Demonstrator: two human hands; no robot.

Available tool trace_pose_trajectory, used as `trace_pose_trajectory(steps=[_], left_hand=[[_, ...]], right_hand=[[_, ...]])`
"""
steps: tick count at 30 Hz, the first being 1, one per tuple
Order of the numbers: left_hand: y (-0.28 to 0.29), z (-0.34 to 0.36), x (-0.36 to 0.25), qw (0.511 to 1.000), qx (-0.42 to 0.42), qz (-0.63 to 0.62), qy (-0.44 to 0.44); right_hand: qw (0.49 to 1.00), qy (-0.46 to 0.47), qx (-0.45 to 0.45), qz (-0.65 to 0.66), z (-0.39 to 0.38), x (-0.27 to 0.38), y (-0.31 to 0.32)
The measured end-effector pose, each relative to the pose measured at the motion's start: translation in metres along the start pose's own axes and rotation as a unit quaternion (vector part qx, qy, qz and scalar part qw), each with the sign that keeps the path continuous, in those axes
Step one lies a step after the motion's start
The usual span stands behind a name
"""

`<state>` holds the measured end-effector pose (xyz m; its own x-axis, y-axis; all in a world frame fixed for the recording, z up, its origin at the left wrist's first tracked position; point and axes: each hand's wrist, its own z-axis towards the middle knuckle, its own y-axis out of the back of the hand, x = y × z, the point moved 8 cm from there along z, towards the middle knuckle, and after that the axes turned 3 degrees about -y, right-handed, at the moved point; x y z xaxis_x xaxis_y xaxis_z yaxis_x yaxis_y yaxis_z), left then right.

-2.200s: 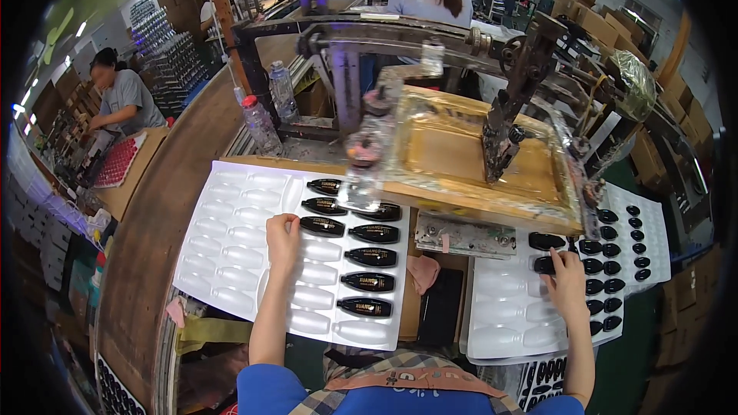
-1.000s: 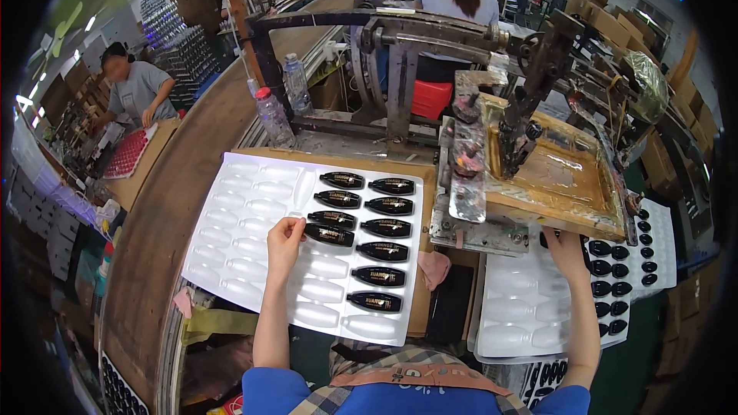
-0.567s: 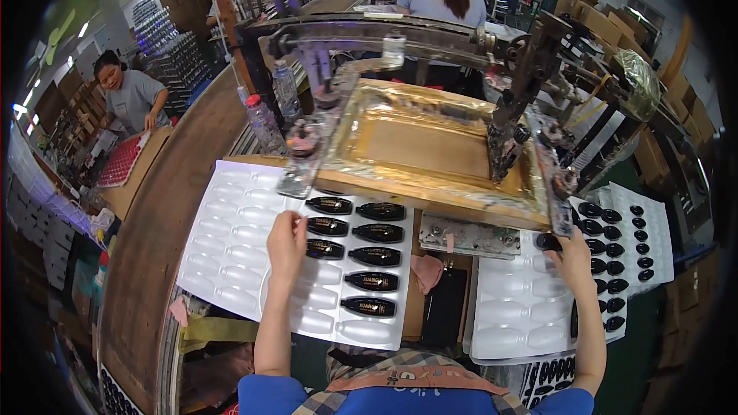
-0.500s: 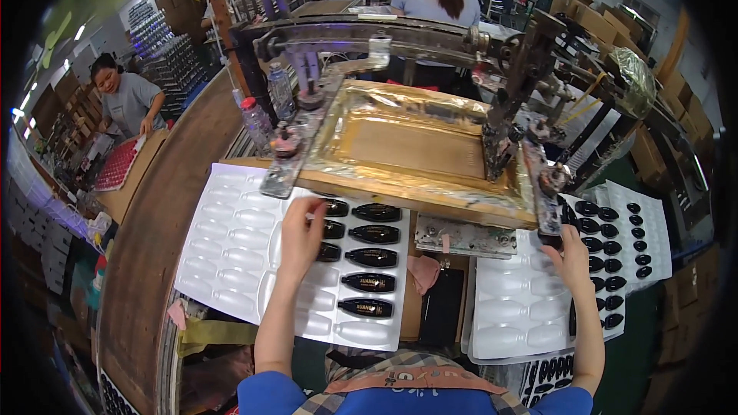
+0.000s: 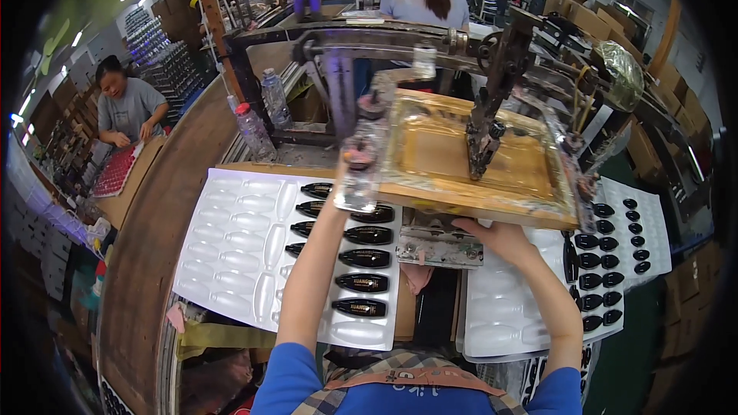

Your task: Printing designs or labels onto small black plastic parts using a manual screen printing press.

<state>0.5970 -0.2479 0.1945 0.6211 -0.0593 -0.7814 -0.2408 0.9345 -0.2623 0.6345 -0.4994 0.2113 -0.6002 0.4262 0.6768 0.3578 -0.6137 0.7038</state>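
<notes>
We log a shift from white trays (image 5: 206, 257) to wooden frame (image 5: 477, 202): left hand (image 5: 339, 177) by its left end, right hand (image 5: 501, 240) beneath; fingers hidden, grips we can't tell.

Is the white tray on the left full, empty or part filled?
Part filled: the tray has black pieces lying in its right-hand columns, while its left-hand hollows are bare.
</notes>
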Motion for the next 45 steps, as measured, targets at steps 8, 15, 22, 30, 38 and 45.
trace_pose_trajectory(steps=[8,15,22,30,38,45], left_hand=[[0.121,-0.136,-0.064,0.913,-0.261,0.301,0.084],[0.154,-0.218,-0.031,0.86,-0.307,0.352,0.204],[0.153,-0.216,-0.03,0.753,-0.233,0.561,0.254],[0.019,-0.092,-0.055,0.892,-0.098,0.44,-0.014],[-0.054,-0.021,0.01,0.903,0.077,0.401,-0.13],[0.003,-0.025,-0.023,0.979,-0.051,0.196,0.025]], right_hand=[[0.997,0.01,-0.037,-0.073,-0.024,-0.039,0.019],[0.929,-0.027,-0.079,-0.361,-0.042,-0.167,0.068],[0.902,-0.035,-0.034,-0.428,-0.058,-0.181,0.089],[0.969,-0.166,-0.158,-0.089,-0.073,-0.135,0.11],[0.998,-0.018,-0.063,0.02,-0.035,-0.034,0.058],[0.996,-0.026,0.006,-0.087,0.005,0.002,-0.008]])
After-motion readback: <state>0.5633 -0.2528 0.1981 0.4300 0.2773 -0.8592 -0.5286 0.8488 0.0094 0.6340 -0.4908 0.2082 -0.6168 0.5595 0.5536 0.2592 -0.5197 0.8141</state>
